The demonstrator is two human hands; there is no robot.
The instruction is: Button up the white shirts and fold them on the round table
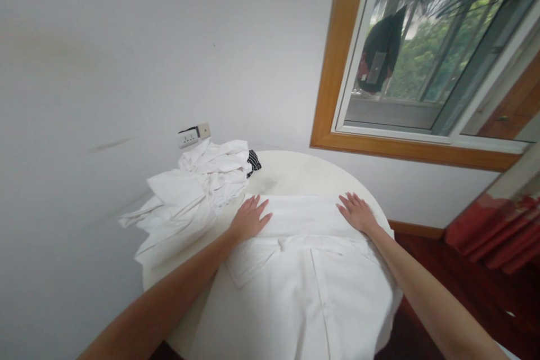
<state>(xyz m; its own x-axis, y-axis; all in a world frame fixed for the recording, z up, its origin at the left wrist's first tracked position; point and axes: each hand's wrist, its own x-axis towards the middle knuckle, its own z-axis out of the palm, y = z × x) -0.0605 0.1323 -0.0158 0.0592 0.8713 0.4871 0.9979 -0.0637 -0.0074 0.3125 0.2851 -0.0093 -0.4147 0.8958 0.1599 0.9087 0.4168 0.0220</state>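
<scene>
A white garment [304, 270] lies spread over a round white table [295, 171], with its far end folded into a flat band. My left hand [250, 218] lies flat on the left end of that band, fingers stretched out. My right hand [358, 212] presses flat on the right end, fingers apart. Neither hand holds anything.
A heap of crumpled white clothes [194, 197] with a black striped piece [253, 162] sits on the table's far left, against the white wall. A wall socket [192, 135] is above it. A wood-framed window [422, 67] is to the right, red fabric [498, 230] below it.
</scene>
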